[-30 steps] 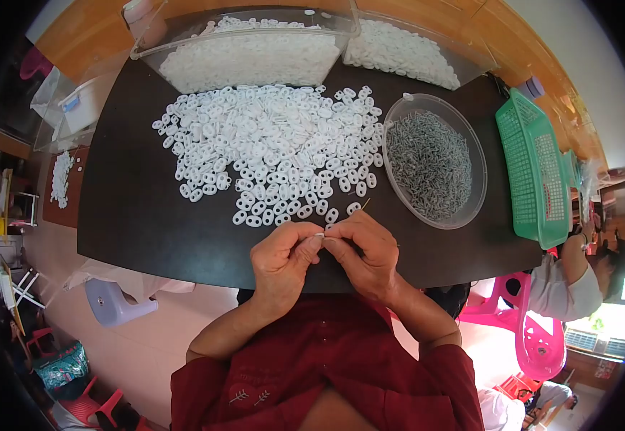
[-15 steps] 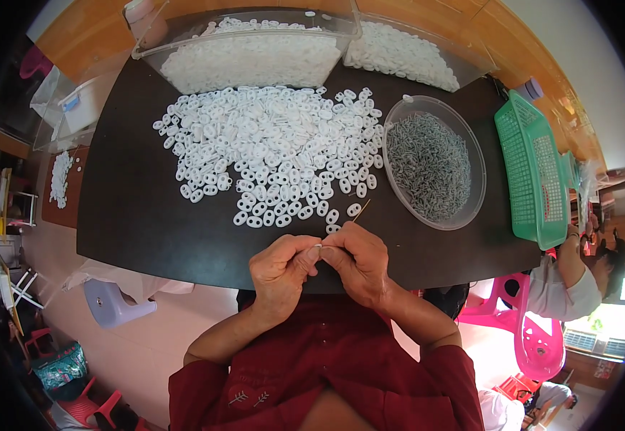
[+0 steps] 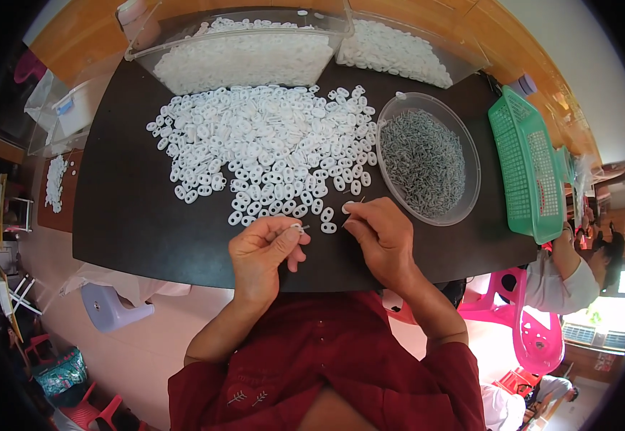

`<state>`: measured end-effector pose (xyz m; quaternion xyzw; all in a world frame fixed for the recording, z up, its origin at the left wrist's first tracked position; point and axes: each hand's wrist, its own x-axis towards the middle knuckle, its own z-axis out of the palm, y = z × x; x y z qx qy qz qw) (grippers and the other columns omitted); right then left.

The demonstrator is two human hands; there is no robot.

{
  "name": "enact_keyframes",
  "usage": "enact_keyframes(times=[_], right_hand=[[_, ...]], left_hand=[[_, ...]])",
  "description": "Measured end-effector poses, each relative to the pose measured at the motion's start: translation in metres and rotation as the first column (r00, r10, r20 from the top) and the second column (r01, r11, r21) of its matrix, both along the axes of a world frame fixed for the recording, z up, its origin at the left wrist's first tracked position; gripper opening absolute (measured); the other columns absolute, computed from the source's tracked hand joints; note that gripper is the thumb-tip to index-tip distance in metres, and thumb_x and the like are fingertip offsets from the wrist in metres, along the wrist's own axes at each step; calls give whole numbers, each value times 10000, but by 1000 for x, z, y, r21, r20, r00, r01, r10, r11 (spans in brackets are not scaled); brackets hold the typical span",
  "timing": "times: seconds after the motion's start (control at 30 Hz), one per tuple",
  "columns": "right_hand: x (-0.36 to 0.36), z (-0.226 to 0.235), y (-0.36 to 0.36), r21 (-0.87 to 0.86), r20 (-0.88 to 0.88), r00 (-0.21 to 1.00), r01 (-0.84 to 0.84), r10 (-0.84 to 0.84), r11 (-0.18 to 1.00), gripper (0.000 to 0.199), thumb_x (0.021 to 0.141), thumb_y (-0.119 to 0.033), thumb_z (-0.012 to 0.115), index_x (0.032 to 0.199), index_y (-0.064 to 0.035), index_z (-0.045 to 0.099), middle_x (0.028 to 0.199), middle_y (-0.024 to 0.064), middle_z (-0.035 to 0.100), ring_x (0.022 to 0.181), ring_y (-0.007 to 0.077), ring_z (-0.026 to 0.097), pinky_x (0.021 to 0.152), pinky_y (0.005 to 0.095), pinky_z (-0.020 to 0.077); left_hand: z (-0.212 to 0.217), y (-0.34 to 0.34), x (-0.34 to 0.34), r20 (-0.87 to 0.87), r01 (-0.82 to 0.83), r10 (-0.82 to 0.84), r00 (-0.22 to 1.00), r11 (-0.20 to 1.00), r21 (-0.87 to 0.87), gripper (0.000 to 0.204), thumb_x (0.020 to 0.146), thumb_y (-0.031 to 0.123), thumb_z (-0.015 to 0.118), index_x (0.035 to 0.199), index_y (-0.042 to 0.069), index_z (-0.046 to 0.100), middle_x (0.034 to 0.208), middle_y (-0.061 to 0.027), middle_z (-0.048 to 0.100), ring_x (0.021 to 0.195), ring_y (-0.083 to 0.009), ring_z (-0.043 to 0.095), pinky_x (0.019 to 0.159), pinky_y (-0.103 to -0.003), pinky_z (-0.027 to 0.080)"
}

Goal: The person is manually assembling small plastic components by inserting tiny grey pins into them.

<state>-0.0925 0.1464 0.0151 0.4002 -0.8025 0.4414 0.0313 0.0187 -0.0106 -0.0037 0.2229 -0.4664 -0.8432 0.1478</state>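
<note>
Your left hand [image 3: 258, 255] pinches a white piece [image 3: 297, 227] between thumb and forefinger above the table [image 3: 147, 230], a grey pin [image 3: 306, 228] jutting from it. Your right hand [image 3: 384, 241] is curled beside a loose piece [image 3: 347, 207]; whether its fingers grip anything cannot be told. A pile [image 3: 255, 136] of like pieces lies between your hands and the clear bin [image 3: 147, 54]. On the right stand the bowl [image 3: 472, 165] of pins and, beyond, the green basket [image 3: 517, 172].

The left hand [image 3: 258, 258] pinches with thumb and forefinger, its other fingers loosely curled. Apart from it, the right hand [image 3: 386, 241] bends inward, thumb below forefinger
</note>
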Motion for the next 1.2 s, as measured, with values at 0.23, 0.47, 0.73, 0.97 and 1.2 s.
enact_keyframes(times=[0.23,0.47,0.73,0.97,1.2], right_hand=[[-11,-6,-6,193,-318,932,-114,172,975,256,654,38,680,892,-47,643,786,65,567,700,252,521,559,340,436],[0,-9,-8,220,-302,927,-158,221,963,195,636,-30,693,789,-49,574,752,71,492,687,244,486,571,345,419],[0,-16,-13,258,-432,868,-140,244,956,164,663,-39,666,743,-44,522,717,82,434,672,249,449,582,363,408],[-2,3,-4,-82,560,823,-59,95,995,93,804,-92,660,829,-12,619,731,58,599,631,133,543,547,250,427],[-6,10,-6,-207,891,419,31,175,978,133,833,-60,635,939,18,648,830,78,661,677,84,580,589,197,446]], left_hand=[[2,-5,-1,-8,-12,12,1000,1000,10,132,871,62,612,922,-60,610,780,-147,652,537,-130,567,458,-226,428],[2,-5,-1,-29,-6,7,1000,1000,8,134,871,67,610,922,-58,612,780,-146,654,539,-131,568,463,-225,426],[1,-4,-1,-35,-1,1,999,1000,0,121,871,54,602,923,-54,616,781,-142,655,542,-129,567,467,-226,423],[3,-2,-3,-42,12,-12,999,1000,1,138,856,45,629,964,-42,625,813,-105,650,604,-100,565,518,-201,427],[9,6,-7,-98,31,-26,995,998,50,148,848,28,635,979,-41,639,811,-61,626,623,-86,547,522,-192,420]])
